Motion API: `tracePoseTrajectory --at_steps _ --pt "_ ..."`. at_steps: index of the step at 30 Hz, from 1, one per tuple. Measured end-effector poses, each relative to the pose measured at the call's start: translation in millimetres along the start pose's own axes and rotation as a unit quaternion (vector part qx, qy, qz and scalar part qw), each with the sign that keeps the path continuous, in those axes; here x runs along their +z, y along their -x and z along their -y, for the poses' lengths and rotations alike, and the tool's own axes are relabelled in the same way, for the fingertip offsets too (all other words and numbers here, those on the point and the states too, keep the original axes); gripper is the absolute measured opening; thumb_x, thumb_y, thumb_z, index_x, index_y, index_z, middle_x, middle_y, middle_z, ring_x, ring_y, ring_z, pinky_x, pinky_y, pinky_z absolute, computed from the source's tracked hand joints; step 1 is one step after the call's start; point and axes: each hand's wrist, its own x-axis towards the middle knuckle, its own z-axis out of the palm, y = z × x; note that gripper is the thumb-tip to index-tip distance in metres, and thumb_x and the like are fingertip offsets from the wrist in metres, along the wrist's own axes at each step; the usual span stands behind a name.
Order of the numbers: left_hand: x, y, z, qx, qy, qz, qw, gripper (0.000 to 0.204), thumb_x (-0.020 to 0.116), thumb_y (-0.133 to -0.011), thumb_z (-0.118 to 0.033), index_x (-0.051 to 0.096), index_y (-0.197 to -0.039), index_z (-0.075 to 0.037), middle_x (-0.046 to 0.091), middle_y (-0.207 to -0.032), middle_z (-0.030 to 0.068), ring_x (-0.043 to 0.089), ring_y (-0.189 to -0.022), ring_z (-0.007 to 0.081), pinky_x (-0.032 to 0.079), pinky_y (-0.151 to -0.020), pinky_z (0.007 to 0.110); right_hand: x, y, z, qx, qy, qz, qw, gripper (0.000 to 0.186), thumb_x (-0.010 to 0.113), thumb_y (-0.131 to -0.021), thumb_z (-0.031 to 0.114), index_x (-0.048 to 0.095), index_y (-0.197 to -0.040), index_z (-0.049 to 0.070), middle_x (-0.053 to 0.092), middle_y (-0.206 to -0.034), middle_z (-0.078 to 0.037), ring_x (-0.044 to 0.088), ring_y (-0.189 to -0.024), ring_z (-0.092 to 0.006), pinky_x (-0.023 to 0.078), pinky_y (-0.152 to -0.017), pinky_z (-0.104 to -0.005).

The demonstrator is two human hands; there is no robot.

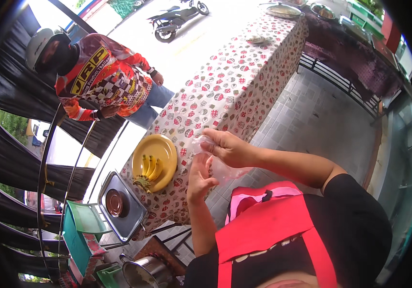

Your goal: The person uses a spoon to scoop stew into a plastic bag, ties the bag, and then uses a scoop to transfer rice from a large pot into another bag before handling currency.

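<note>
In front of my chest, over the near edge of the cloth-covered table, both hands meet at a thin clear plastic bag (227, 173). My right hand (226, 147) pinches the upper part of the bag between thumb and fingers. Just below it, my left hand (200, 178) has its fingers pointing up against the bag's edge, the thumb out to the side; part of its grip is hidden by the film. The bag hangs down to the right of my left hand. Left of my hands, a yellow plate (168, 152) on the table carries several small yellow bananas (152, 168).
The patterned tablecloth (225, 81) runs away toward dishes (282, 10) at the far end. Nearer left stand a metal tray (136, 204) with a brown round lid (115, 202), and a steel pot (146, 273). A helmeted person (105, 79) stands across the table; a motorbike (174, 21) is parked behind.
</note>
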Motion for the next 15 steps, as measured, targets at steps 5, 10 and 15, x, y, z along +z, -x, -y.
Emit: tracePoseTrajectory --at_steps 5,10,15 --pt "-4.9 -78.1 57.0 -0.040 -0.236 0.031 0.971 0.078 0.079 -0.069 -0.025 0.039 -0.130 0.003 0.050 -0.124 0.0143 0.050 -0.113 0.0233 0.041 -0.094 0.033 -35.5 -71.7 -27.7 -0.007 0.012 0.058 0.998 0.039 0.046 -0.097 0.031 0.047 -0.114 -0.004 0.058 -0.101 -0.018 0.053 -0.095 -0.0219 0.043 -0.086 -0.0335" --pt "-21.2 -188.7 93.9 -0.124 -0.182 -0.062 0.973 0.038 0.070 -0.076 -0.015 0.058 -0.107 0.004 0.065 -0.095 0.0129 0.061 -0.087 0.0155 0.047 -0.078 0.032 -89.2 -158.6 -45.8 -0.003 0.032 0.066 0.997 0.024 0.049 -0.096 0.026 0.048 -0.098 0.002 0.049 -0.069 -0.003 0.048 -0.068 -0.0112 0.044 -0.064 -0.0290" --pt "-28.1 -254.5 146.7 -0.098 -0.084 -0.090 0.987 0.016 0.065 -0.081 -0.014 0.064 -0.083 0.003 0.064 -0.074 0.0049 0.061 -0.072 0.0106 0.047 -0.064 0.027 -149.9 -206.4 -65.5 0.108 0.046 0.078 0.990 0.037 0.058 -0.090 0.028 0.052 -0.110 -0.002 0.061 -0.094 -0.017 0.059 -0.087 -0.0219 0.047 -0.079 -0.0339"
